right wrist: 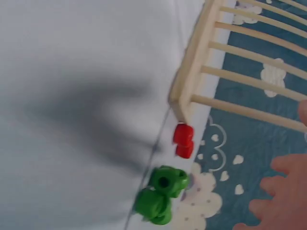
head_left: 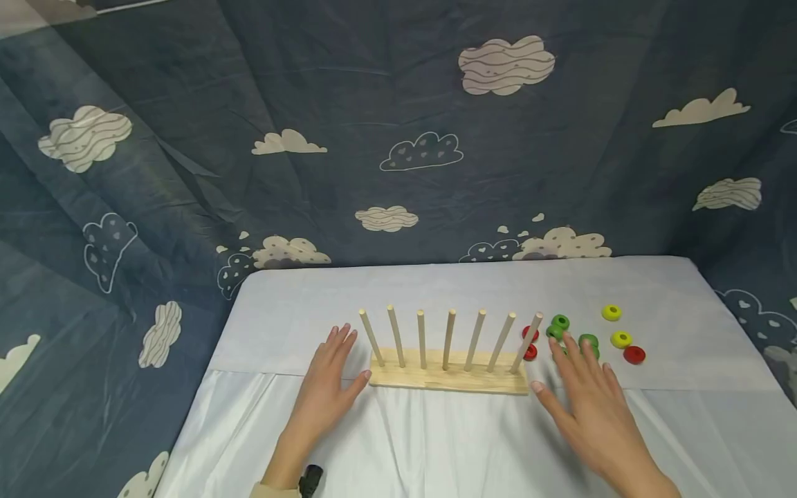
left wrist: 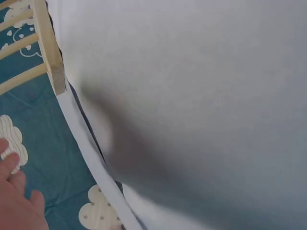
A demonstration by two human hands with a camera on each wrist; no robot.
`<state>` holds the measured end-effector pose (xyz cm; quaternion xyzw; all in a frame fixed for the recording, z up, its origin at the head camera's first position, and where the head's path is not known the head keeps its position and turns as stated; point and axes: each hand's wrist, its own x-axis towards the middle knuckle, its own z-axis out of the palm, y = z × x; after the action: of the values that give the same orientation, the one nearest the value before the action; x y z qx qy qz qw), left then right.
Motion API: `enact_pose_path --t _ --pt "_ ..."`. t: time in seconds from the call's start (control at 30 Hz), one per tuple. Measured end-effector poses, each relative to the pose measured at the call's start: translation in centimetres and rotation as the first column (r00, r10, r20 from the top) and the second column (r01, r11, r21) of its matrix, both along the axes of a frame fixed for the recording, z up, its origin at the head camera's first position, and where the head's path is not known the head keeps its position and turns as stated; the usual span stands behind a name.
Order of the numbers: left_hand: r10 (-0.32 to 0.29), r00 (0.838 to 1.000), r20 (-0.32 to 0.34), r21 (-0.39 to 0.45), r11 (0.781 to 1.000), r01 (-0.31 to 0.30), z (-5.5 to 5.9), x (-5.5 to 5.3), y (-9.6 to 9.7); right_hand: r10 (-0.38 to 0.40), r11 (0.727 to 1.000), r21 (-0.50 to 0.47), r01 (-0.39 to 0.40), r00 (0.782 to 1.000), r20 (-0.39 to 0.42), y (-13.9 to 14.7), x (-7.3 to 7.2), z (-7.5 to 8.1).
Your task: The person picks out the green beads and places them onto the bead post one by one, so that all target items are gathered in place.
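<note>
A wooden rack (head_left: 448, 377) with several upright pegs stands on the white-covered table. My left hand (head_left: 324, 384) is at the rack's left end, fingers spread and thumb near the base; whether it touches the wood I cannot tell. On the other side my right hand (head_left: 588, 408) hovers with spread fingers, its thumb near the rack's right end, and partly hides some green beads (head_left: 588, 340). Red beads (head_left: 530, 353) lie just behind the rack's right end. Neither hand holds anything. In the right wrist view the green beads (right wrist: 158, 191) and red beads (right wrist: 183, 140) sit beyond the rack's end.
Farther right lie yellow beads (head_left: 620, 339) and another red bead (head_left: 634, 355). The white cloth (head_left: 286, 304) covers the table and has a crease across it. A dark blue curtain (head_left: 349, 83) with cloud prints hangs behind and at the sides.
</note>
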<state>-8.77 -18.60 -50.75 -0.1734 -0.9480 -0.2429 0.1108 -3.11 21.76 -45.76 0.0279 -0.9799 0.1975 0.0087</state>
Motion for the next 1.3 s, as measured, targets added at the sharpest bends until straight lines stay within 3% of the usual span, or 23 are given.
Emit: enact_pose_path --t 0.1,0.2,0.27,0.4,0.6,0.8,1.07,1.3 --pt "-0.043 0.997 0.062 0.109 0.993 0.036 0.0 -0.5 0.2 -0.009 1.0 -0.024 0.008 0.999 -0.031 0.4 0.0 -0.5" --pt "-0.035 0.983 0.18 0.184 0.983 0.002 0.0 -0.9 0.4 -0.042 0.997 -0.069 0.039 0.998 -0.036 0.7 0.0 -1.2" --pt "-0.028 0.967 0.255 0.216 0.976 -0.028 0.1 -1.2 0.6 -0.066 0.992 -0.112 0.061 0.997 -0.035 1.0 0.0 -1.7" --pt "-0.033 0.939 0.342 0.273 0.96 -0.065 -0.2 -1.8 0.9 -0.087 0.972 -0.225 0.075 0.995 -0.041 1.9 0.1 -2.7" --pt "-0.074 0.885 0.46 0.35 0.931 -0.105 -1.0 -2.2 1.1 -0.151 0.953 -0.257 0.159 0.987 0.052 3.0 0.1 -3.9" --pt "-0.107 0.859 0.501 0.376 0.921 -0.104 -1.8 -2.7 1.0 -0.19 0.942 -0.267 0.203 0.979 0.072 4.1 0.1 -4.9" --pt "-0.164 0.86 0.482 0.361 0.932 -0.024 -2.1 -2.8 1.0 -0.236 0.934 -0.247 0.26 0.964 0.123 5.1 0.1 -6.0" --pt "-0.17 0.857 0.486 0.369 0.929 -0.025 -2.4 -2.7 1.0 -0.241 0.936 -0.234 0.262 0.964 0.115 6.0 -0.4 -6.6"
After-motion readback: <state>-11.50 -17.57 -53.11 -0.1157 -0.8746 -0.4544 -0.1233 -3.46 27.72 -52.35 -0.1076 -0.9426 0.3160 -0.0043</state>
